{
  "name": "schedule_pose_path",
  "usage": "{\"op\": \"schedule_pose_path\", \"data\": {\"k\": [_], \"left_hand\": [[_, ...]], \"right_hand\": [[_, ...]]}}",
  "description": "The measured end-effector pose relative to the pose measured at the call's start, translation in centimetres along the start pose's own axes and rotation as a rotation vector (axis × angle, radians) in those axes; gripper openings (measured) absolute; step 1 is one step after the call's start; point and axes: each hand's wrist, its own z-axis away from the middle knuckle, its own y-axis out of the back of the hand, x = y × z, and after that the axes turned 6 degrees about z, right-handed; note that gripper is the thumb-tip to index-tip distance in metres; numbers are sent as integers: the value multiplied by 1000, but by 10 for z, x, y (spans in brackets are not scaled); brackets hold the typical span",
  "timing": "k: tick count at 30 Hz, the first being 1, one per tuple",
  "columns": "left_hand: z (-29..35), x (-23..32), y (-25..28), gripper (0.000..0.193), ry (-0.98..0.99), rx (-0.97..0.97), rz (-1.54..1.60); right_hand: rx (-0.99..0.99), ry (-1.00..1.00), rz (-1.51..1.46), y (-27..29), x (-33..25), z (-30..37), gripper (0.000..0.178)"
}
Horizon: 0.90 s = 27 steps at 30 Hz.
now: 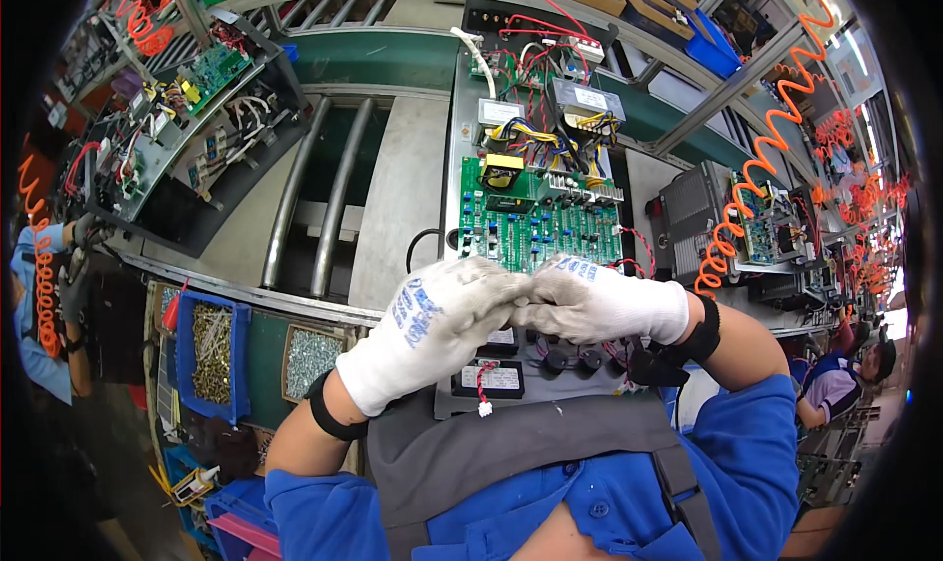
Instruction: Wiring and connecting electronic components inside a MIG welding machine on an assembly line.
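My left hand (432,304) and my right hand (594,304), both in white knit gloves with blue print, meet fingertip to fingertip above the near edge of a green circuit board (540,229). The fingers of both are bent and pressed together; whatever they may hold is hidden. The board sits in a long open metal chassis (455,183), with a yellow-wrapped transformer (502,172) on it and bundled wires beyond. Just below my hands lies a black block with a white label (488,378), a red lead with a white connector (484,407) running from it.
To the left stand a blue bin of brass-coloured screws (213,355) and a cardboard box of silver screws (312,361). Conveyor rollers (344,197) run past another open chassis (187,139). Orange coiled hoses (776,139) hang at the right. Co-workers are at both sides.
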Motion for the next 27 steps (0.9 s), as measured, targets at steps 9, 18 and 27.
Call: {"op": "schedule_pose_path", "data": {"k": [9,18,27], "left_hand": [[2,-18,-12,26,872,86,863],[31,-55,-18,19,341,110,-122],[41,-65,-18,20,360,56,-76]], "right_hand": [[710,316,520,-17,19,-14,22],[554,76,503,-15,28,-40,14],[433,-8,761,-23,25,-53,15]]}}
